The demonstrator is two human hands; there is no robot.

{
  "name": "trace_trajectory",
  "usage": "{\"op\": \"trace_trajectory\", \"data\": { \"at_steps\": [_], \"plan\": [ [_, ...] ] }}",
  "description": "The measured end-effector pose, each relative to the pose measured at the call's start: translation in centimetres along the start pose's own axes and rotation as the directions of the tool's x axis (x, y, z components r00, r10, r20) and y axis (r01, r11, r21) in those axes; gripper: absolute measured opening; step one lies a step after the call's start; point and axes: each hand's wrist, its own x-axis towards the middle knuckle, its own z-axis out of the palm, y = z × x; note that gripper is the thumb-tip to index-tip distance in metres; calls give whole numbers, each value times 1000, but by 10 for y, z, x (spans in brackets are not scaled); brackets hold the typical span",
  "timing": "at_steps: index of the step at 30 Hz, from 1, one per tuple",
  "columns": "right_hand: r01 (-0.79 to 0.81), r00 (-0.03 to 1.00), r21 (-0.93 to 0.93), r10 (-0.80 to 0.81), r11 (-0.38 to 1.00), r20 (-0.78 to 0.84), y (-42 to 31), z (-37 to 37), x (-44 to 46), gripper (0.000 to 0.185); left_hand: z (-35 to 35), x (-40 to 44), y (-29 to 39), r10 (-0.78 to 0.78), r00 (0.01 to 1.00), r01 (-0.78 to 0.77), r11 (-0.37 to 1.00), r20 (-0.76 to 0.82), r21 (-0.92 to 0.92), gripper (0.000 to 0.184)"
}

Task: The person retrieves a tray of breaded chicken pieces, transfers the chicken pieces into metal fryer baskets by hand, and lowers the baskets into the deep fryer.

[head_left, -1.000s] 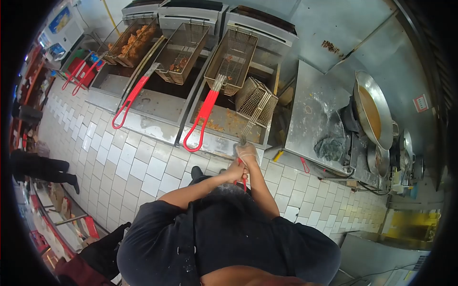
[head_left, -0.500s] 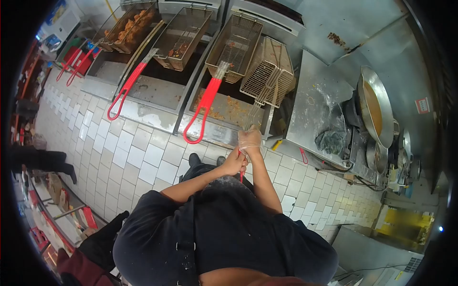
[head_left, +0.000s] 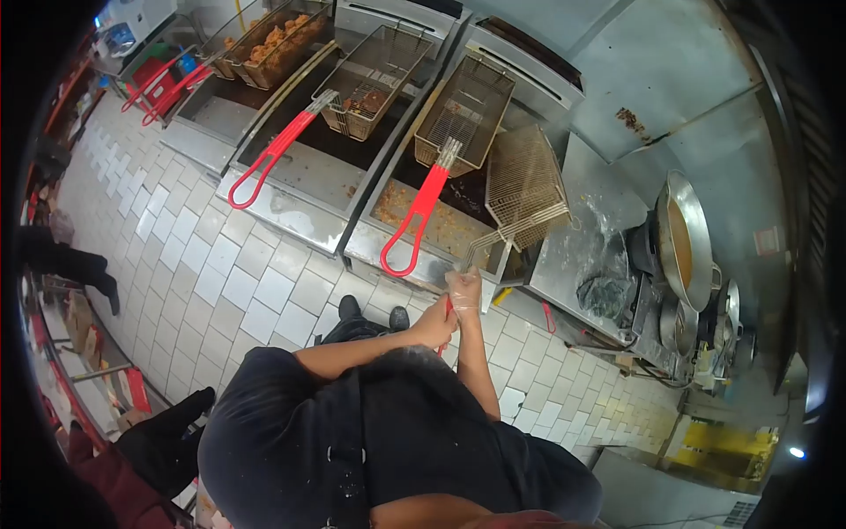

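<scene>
Both my hands grip the long handle of a wire fryer basket [head_left: 526, 176]. My right hand [head_left: 463, 289], in a clear plastic glove, is closed around the handle nearer the basket. Closed lower down on the red grip, close to my apron, is my left hand [head_left: 434, 324]; most of the grip is hidden by my fingers. The held basket is tilted on its side above the right edge of the fryer [head_left: 388, 210], beside the steel counter. Just left of it, a second fryer basket [head_left: 467, 110] with a red handle rests over the same fryer.
Another red-handled basket [head_left: 374, 84] sits over the middle fryer. Further left, a basket holds fried pieces [head_left: 286, 42]. On the right, a large wok [head_left: 685, 238] with brownish liquid stands near a dark plastic bag [head_left: 604, 295]. A person's dark-clothed leg [head_left: 70, 264] shows at far left.
The held basket has rolled further onto its side, its mesh side now facing me. My hands still hold the handle. The whole view has shifted slightly.
</scene>
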Motion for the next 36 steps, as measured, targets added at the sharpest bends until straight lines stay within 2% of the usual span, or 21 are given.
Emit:
{"op": "trace_trajectory", "data": {
  "at_steps": [1,2,3,4,5,7,8,9,10,11,13,14,16,18,21,24,28,32,34,35,36],
  "plan": [
    [115,993,102,-113,988,-31,-9,0,-1,20,1,-3,10,20,999,-15,992,-41,123,30],
    [132,991,91,-128,987,-48,-21,-8,-2,20,5,-4,11,40,999,-37,992,-26,122,30],
    [1,1000,353,-11,936,26,-29,-19,-3,19,11,-5,9,217,970,-191,957,-105,218,33],
    [-145,988,578,81,803,134,-52,-32,-6,19,16,-3,11,392,904,-324,889,-170,323,37],
    [-79,994,603,16,794,109,-80,-44,-6,22,23,-3,22,406,896,-351,896,-181,273,51],
    [24,988,678,-119,735,94,-128,-74,-1,30,26,-18,70,667,734,-626,738,-129,255,64],
    [66,976,724,-196,687,97,-145,-89,5,34,23,-25,95,591,806,-567,786,-27,247,66],
    [20,980,823,-175,567,97,-164,-95,4,32,18,-28,116,509,858,-510,824,71,247,68],
    [-21,982,902,-161,431,100,-181,-96,6,31,16,-29,126,514,856,-511,820,61,259,68],
    [-25,980,905,-170,424,107,-191,-93,9,31,16,-30,134,528,847,-518,796,58,313,71],
    [69,905,841,-389,537,174,-208,-90,17,26,8,-43,154,510,860,-485,797,28,360,73],
    [76,900,844,-401,530,171,-221,-85,20,26,-1,-48,162,519,854,-492,789,27,368,73],
    [-61,852,908,-451,415,264,-250,-66,26,24,-22,-58,179,675,736,-606,690,-51,396,69],
    [68,754,867,-595,494,280,-275,-51,35,23,-55,-87,215,622,783,-543,704,-29,458,60],
    [117,685,838,-654,533,321,-315,-20,33,22,-96,-113,240,648,761,-494,589,-9,639,53],
    [110,640,777,-643,619,421,-357,9,26,18,-133,-131,250,721,691,-487,518,-53,703,52],
    [130,585,558,-518,820,625,-405,50,25,31,-188,-160,259,725,674,-398,516,-140,758,45],
    [110,581,517,-477,849,660,-429,123,28,36,-263,-165,256,676,713,-295,528,-184,797,42],
    [76,587,536,-472,841,657,-443,160,27,35,-300,-167,254,755,618,-457,572,-219,681,41],
    [46,575,539,-464,841,674,-449,180,27,33,-319,-171,257,787,594,-451,496,-165,742,34],
    [23,588,545,-452,838,671,-455,201,28,33,-339,-177,260,771,616,-441,504,-158,743,34]
  ]
}}
